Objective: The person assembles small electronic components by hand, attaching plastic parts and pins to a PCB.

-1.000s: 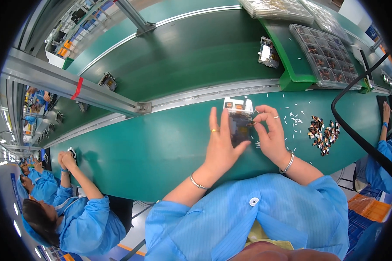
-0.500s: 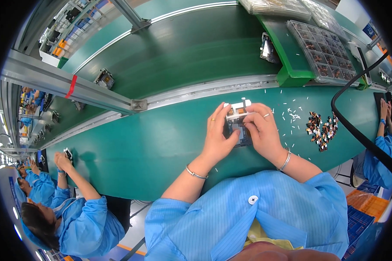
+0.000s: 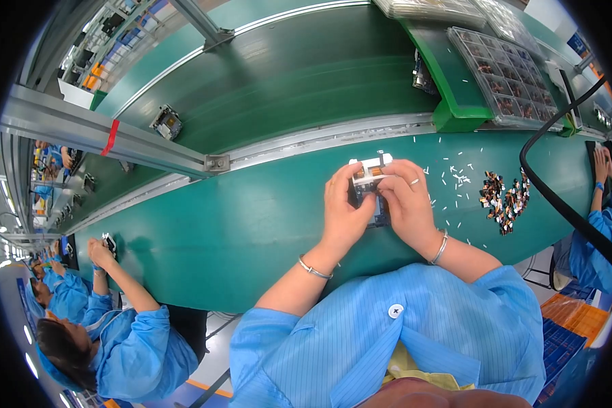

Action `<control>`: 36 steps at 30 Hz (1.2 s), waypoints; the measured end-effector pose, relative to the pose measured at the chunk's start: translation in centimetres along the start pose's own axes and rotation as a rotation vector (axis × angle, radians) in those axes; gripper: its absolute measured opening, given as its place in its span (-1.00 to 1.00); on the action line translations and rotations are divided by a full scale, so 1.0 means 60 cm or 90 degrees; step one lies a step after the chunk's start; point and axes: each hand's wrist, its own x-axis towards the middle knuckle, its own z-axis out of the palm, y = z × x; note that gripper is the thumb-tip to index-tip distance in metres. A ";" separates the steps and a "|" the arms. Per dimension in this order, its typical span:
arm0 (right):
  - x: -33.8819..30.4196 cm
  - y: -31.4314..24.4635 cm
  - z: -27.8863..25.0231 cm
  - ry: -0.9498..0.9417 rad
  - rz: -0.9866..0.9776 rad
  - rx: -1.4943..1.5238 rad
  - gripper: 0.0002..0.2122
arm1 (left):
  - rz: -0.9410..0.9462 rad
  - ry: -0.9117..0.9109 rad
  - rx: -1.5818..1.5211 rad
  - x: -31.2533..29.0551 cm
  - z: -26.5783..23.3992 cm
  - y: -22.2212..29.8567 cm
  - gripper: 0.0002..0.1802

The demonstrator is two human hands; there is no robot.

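Note:
A small electronic assembly with a white frame, copper-orange parts and a dark circuit board [image 3: 381, 216] is held just over the green bench. My left hand [image 3: 347, 205] grips its left side, the thumb bent across the board. On the other side my right hand [image 3: 409, 202] closes round the upper right edge, thumb and fingertips pressed near the white frame [image 3: 370, 165]. Fingers cover much of the assembly, so the exact spot they press is hidden. To the right on the bench lie a pile of small black, orange and white parts [image 3: 503, 202] and scattered thin white strips [image 3: 459, 179].
Beyond a metal rail [image 3: 319, 145] runs a green conveyor [image 3: 285, 81] carrying circuit assemblies [image 3: 166, 122]. A clear compartment tray [image 3: 506, 78] sits on a green-edged shelf [image 3: 449, 109]. A black cable [image 3: 557, 197] arcs at the right. A co-worker [image 3: 126, 340] sits at the left.
My left hand has shifted slightly right, its thumb farther up the board. On the conveyor the assemblies have moved a little right, one going partly behind the green shelf edge.

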 end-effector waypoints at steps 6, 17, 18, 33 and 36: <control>-0.001 0.006 -0.002 -0.036 0.012 0.021 -0.75 | 0.015 0.011 0.035 0.003 0.001 -0.006 -0.45; 0.004 0.001 0.003 -0.086 0.217 0.137 -0.66 | -0.011 -0.014 -0.060 0.010 0.005 -0.013 -0.49; 0.007 0.000 0.002 -0.097 0.221 0.128 -0.67 | -0.036 -0.013 -0.056 0.011 0.006 -0.007 -0.50; 0.039 0.060 -0.007 -0.187 0.191 0.208 -0.73 | 0.056 -0.021 0.019 0.004 -0.010 -0.014 -0.22; 0.093 0.094 -0.004 -0.136 0.111 0.110 -0.73 | 0.059 0.025 0.004 0.005 -0.001 -0.018 -0.16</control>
